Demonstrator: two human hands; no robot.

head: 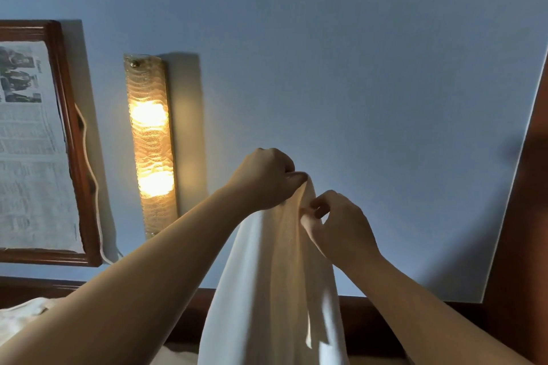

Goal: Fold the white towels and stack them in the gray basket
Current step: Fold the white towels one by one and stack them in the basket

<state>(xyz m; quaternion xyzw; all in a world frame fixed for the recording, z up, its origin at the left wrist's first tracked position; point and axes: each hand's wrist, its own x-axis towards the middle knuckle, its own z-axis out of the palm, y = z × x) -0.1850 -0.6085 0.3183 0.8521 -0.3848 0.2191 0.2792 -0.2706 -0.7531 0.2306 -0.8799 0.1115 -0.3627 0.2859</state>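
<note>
A white towel [275, 281] hangs straight down in front of me, held up against the blue wall. My left hand [264, 178] grips its top corner with curled fingers. Just below and to the right, my right hand [338, 225] pinches the towel's upper edge between thumb and fingers. Both forearms reach up from the bottom of the view. The towel's lower end runs out of the frame. The gray basket is not in view.
A lit wall lamp [151, 145] hangs left of my hands, beside a wood-framed print [38, 142]. A dark wooden headboard [385, 323] runs along the bottom, with white cloth [20, 320] at lower left. A dark wooden panel [522, 216] stands at the right.
</note>
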